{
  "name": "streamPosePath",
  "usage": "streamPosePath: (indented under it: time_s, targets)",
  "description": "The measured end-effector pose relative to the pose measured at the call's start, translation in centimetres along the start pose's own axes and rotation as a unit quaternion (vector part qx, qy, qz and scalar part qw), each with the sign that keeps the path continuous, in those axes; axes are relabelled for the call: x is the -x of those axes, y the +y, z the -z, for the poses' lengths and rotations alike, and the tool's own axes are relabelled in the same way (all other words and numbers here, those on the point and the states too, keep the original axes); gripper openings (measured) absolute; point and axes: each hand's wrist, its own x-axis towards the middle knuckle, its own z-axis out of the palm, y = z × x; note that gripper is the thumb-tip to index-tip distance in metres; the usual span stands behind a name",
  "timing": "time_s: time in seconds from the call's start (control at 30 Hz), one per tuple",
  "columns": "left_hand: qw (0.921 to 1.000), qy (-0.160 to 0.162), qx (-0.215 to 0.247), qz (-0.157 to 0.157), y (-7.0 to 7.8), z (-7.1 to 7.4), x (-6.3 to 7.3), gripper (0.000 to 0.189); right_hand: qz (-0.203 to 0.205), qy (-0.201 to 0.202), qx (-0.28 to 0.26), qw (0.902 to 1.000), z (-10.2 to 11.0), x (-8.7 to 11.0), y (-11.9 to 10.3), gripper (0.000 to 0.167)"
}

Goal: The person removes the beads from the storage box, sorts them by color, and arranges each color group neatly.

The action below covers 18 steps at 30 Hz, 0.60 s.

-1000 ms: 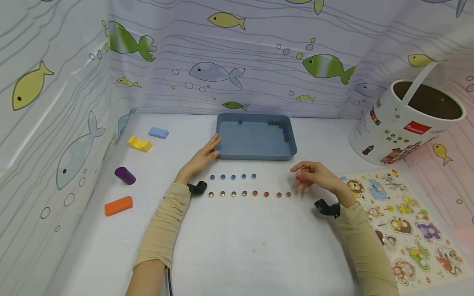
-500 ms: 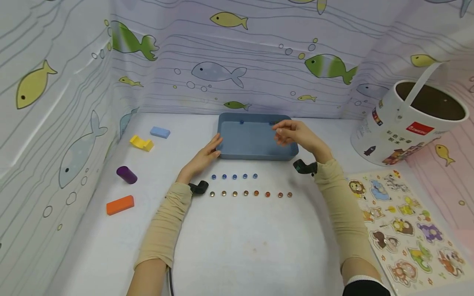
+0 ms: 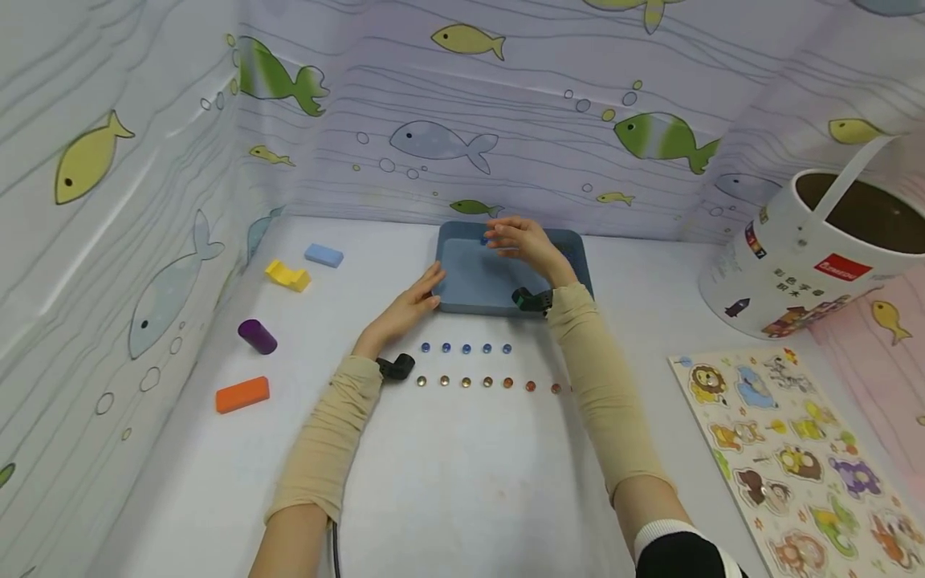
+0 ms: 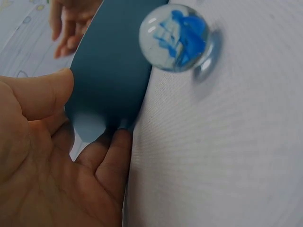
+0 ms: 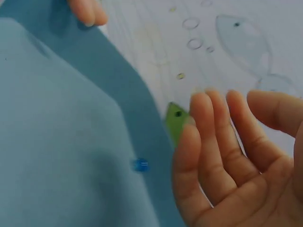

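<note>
My left hand [image 3: 401, 316] rests against the left front corner of a blue-grey tray [image 3: 473, 309]; in the left wrist view its thumb [image 4: 47, 94] lies at the rim and its fingers reach round the outer wall. Over the tray, my right hand [image 3: 523, 247] hovers with loosely bent fingers and nothing between them. A blue glass marble [image 5: 141, 164] lies in the tray near the back wall, close to those fingers. In front of the tray runs a row of several blue marbles [image 3: 466, 348]. Nearer is a row of amber and reddish marbles [image 3: 466, 382], its right end hidden by the right sleeve.
On the left lie a light blue block [image 3: 323, 255], a yellow curved block [image 3: 287, 276], a purple cylinder [image 3: 258, 336] and an orange block [image 3: 242, 395]. To the right stand a white bucket [image 3: 766, 265] and an animal puzzle board [image 3: 766, 441]. A fish-patterned curtain [image 3: 542, 104] hangs behind.
My right hand has moved from the right of the marble rows, over the tray's right side, then left to its back middle. My left hand stays at the tray's corner.
</note>
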Motion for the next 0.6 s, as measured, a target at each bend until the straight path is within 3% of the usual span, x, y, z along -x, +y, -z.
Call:
streamPosePath:
  time_s: [0.27, 0.43, 0.6]
  targets:
    - [1.0, 0.001, -0.002, 0.0, -0.2, -0.3, -0.1, 0.055, -0.037, 0.043, 0.006, 0.9984, -1.9, -1.8, 1.9, 0.04]
    - [0.9999, -0.002, -0.01, -0.011, -0.1, -0.2, -0.2, 0.055, -0.066, 0.054, 0.024, 0.9961, -1.9, -2.7, 2.6, 0.04]
    - [1.0, 0.002, -0.001, -0.006, -0.2, -0.3, -0.2, 0.055, -0.079, 0.064, -0.001, 0.9949, -1.6, -3.4, 3.4, 0.04]
